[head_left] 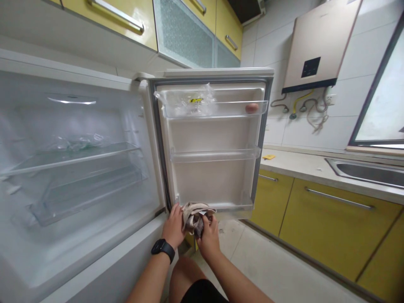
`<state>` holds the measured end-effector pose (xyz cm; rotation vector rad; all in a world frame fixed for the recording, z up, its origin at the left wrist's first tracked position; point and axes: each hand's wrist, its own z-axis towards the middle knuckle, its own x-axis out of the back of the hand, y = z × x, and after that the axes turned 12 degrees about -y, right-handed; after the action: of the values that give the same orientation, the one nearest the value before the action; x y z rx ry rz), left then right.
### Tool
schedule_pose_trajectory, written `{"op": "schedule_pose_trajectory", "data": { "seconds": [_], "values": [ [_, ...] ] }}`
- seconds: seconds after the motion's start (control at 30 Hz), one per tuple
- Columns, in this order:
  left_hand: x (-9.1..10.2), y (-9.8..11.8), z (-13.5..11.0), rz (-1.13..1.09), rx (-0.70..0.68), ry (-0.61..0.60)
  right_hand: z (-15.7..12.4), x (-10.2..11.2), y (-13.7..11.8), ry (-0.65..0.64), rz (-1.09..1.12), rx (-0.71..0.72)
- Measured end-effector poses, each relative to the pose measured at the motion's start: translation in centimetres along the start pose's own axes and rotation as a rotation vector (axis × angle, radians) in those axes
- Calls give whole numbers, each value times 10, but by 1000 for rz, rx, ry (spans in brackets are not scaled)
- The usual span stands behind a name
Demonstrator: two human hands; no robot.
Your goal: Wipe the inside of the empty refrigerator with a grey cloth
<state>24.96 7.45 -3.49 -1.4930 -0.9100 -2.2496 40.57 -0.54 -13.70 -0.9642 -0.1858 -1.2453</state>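
Observation:
Both my hands grip a crumpled beige cloth at the bottom edge of the open fridge door. My left hand, with a black watch on its wrist, is closed on the cloth's left side, close to the door hinge. My right hand is closed on the cloth's right side from below. The door's top shelf holds a clear plastic bag and an egg. Its middle shelf holds nothing.
The fridge interior on the left has glass shelves, a drawer and some clear plastic. Yellow cabinets run under a counter with a steel sink on the right. A water heater hangs on the tiled wall.

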Motion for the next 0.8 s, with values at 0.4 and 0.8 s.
{"op": "schedule_pose_trajectory", "data": {
  "seconds": [0.4, 0.8],
  "values": [
    [5, -2, -5, 127, 34, 5, -1, 71, 37, -73, -189, 149],
    [4, 3, 2, -6, 5, -5, -10, 153, 122, 116, -16, -239]
  ]
}}
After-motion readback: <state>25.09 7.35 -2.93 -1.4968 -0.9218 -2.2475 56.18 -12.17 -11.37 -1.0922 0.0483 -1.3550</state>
